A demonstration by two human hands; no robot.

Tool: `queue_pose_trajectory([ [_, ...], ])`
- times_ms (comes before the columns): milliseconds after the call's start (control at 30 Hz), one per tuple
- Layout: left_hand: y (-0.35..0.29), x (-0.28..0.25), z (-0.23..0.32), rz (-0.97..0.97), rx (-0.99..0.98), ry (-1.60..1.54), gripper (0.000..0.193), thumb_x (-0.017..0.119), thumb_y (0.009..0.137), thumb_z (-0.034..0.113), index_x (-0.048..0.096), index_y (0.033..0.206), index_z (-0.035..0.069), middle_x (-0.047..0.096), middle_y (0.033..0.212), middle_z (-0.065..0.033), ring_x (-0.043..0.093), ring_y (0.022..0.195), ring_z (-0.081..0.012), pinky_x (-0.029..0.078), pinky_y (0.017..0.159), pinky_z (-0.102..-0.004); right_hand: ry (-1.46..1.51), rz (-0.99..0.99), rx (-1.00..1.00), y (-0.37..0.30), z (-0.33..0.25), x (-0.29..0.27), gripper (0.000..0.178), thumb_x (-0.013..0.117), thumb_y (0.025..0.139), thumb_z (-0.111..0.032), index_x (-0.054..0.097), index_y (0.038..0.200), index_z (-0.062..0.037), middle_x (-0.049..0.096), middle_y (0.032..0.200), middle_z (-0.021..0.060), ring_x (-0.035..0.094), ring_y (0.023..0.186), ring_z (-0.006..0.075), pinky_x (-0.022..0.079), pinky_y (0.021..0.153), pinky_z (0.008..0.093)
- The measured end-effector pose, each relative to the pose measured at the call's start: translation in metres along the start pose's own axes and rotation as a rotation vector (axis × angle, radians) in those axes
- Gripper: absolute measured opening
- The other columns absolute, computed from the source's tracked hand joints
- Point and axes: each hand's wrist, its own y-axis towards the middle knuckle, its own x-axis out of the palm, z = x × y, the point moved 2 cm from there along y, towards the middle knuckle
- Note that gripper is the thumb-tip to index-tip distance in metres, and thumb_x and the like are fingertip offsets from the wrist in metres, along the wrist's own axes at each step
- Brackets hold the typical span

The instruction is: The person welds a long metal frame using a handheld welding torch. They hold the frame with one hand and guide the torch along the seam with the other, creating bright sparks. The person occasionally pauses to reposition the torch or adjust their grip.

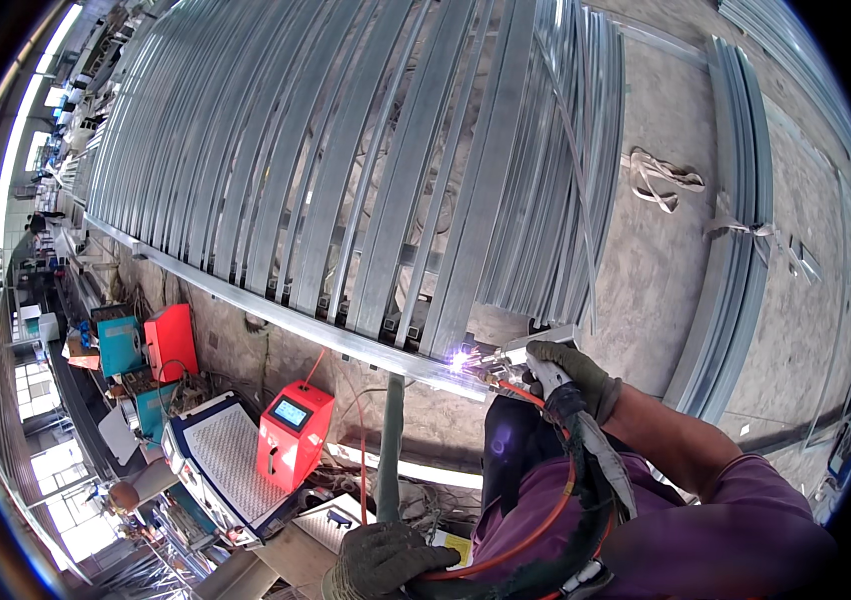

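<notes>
My right hand [578, 375], in a dark work glove, is closed round a handheld welding torch [549, 372]. A bright spark glows at its tip, against the end of a long metal rail [386, 352]. Grey metal bars [341, 210] meet that rail side by side. From the torch, an orange hose [568, 490] and a thick sleeved cable [601, 460] loop down past my body. My left hand [383, 562], gloved too, is low in front of me, its fingers closed at the orange hose; the underside of its grip is hidden.
A red machine with a screen [294, 435] stands on a wheeled metal case at left, near another red box [171, 342]. A green post [390, 445] rises below the rail. Stacked metal profiles [736, 230] and a pale strap [661, 178] lie on the concrete floor at right.
</notes>
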Motion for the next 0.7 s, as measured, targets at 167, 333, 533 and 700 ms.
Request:
queue_pose_trajectory([
  [167, 0.006, 0.000, 0.005, 0.040, 0.030, -0.025, 0.073, 0.096, 0.076, 0.058, 0.079, 0.114, -0.001, 0.081, 0.091, -0.0116, 0.078, 0.074, -0.0316, 0.060, 0.065, -0.0425, 0.003, -0.019, 0.011, 0.002, 0.001, -0.003, 0.034, 0.080, 0.106, -0.033, 0.066, 0.122, -0.0062, 0.078, 0.098, 0.0156, 0.078, 0.070, 0.0251, 0.065, 0.054, 0.0394],
  [333, 0.009, -0.003, 0.009, 0.047, 0.018, -0.035, 0.062, 0.097, 0.079, 0.048, 0.078, 0.114, 0.001, 0.078, 0.086, -0.0117, 0.077, 0.072, -0.0296, 0.061, 0.064, -0.0405, -0.028, -0.001, -0.002, -0.002, 0.001, 0.000, 0.035, 0.080, 0.106, -0.034, 0.066, 0.123, -0.0062, 0.078, 0.099, 0.0151, 0.078, 0.071, 0.0244, 0.066, 0.055, 0.0388],
  [533, -0.004, -0.002, 0.006, -0.014, -0.032, -0.025, 0.066, 0.094, 0.079, 0.062, 0.082, 0.104, 0.002, 0.079, 0.086, -0.0090, 0.077, 0.072, -0.0300, 0.058, 0.065, -0.0416, 0.003, -0.023, 0.023, -0.016, 0.000, -0.003, 0.038, 0.080, 0.106, -0.036, 0.066, 0.125, -0.0068, 0.077, 0.099, 0.0147, 0.077, 0.071, 0.0228, 0.066, 0.055, 0.0385],
  [700, -0.017, -0.001, 0.003, 0.016, -0.045, -0.038, 0.075, 0.090, 0.080, 0.070, 0.082, 0.110, 0.002, 0.079, 0.089, -0.0091, 0.077, 0.076, -0.0311, 0.057, 0.067, -0.0431, 0.013, -0.099, 0.004, -0.030, -0.009, -0.012, 0.038, 0.077, 0.107, -0.041, 0.069, 0.114, -0.0043, 0.076, 0.091, 0.0137, 0.075, 0.067, 0.0218, 0.065, 0.052, 0.0408],
])
